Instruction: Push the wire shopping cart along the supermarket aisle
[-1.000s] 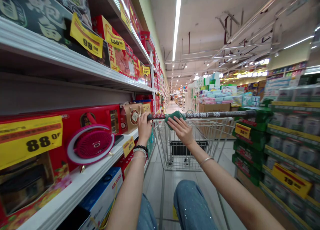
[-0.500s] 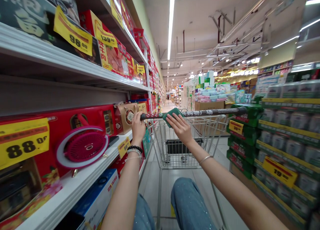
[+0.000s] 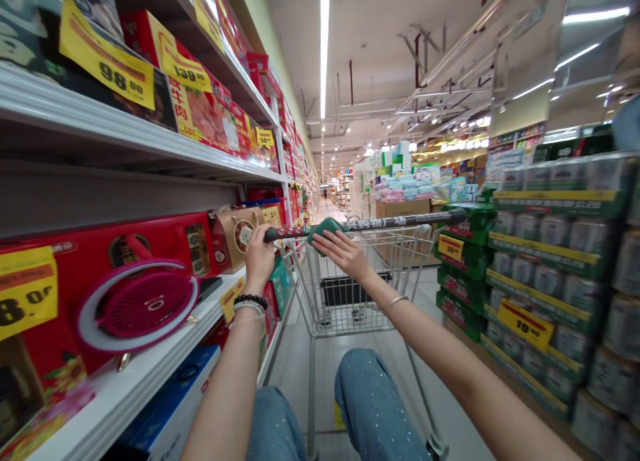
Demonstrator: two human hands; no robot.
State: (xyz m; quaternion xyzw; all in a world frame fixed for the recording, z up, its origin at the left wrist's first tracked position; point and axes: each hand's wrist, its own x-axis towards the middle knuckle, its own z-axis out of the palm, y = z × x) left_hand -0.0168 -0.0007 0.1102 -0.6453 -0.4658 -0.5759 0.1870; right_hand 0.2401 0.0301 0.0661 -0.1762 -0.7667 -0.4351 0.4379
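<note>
At the left end of the shopping cart's handle, my left hand is closed around the bar. My right hand presses a green cloth against the same bar, a short way right of my left hand. Its fingers lie over the cloth; the thumb is hidden. The wire shopping cart stands straight ahead, with a dark panel inside its basket. My knees are bent below the handle.
Close on the left runs a white shelf with red gift boxes and a pink round fan. Stacked green drink cases and packs of cans stand to the right. An aisle extends ahead past a cardboard box.
The view has shifted a little to the right, so shelf and cart appear farther left. Both hands keep their places on the handle, the cloth still under my right hand.
</note>
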